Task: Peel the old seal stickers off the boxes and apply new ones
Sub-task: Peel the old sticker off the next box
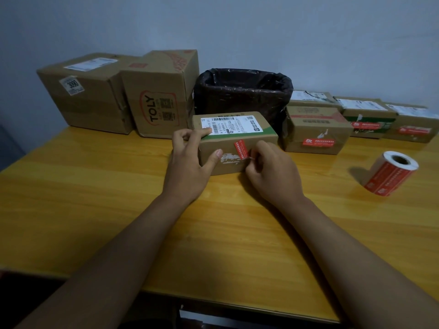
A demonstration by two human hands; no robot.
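While the left hand (187,167) steadies the small box (234,141) with fingers curled over its top edge and thumb pressed to its front, the right hand (270,172) pinches the half-lifted red seal sticker (241,150) on that front face. Torn white residue (231,159) marks the cardboard beside it. This box sits mid-table (95,186), with bare wood towards the near edge. A sticker roll (392,173) lies towards the right edge; more boxes (316,130) and a lined bin (244,96) crowd the far edge.

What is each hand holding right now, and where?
The right hand pinches the lower end of the half-peeled red seal sticker; the left hand grips the small box at its left end.
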